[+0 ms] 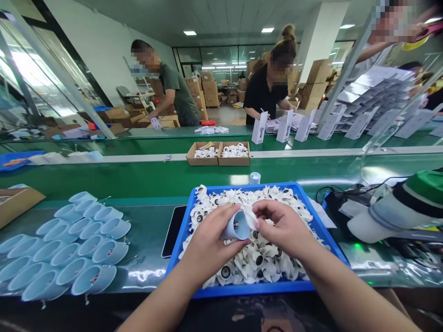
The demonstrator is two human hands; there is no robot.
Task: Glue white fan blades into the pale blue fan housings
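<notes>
My left hand [207,242] is closed around a small light-blue cup-shaped shell [237,226], its open mouth turned to the right. My right hand [282,226] pinches a white flower-shaped piece [251,217] at the mouth of that shell. Both hands hover over a blue tray [263,288] heaped with many white flower-shaped parts [259,263] that have dark centres.
Several rows of light-blue shells [69,249] lie on the green bench at left. A dark phone [173,230] lies beside the tray. A cap [398,207] and cables sit at right. Two cardboard boxes [218,153] rest on the conveyor. Other people work at the far side.
</notes>
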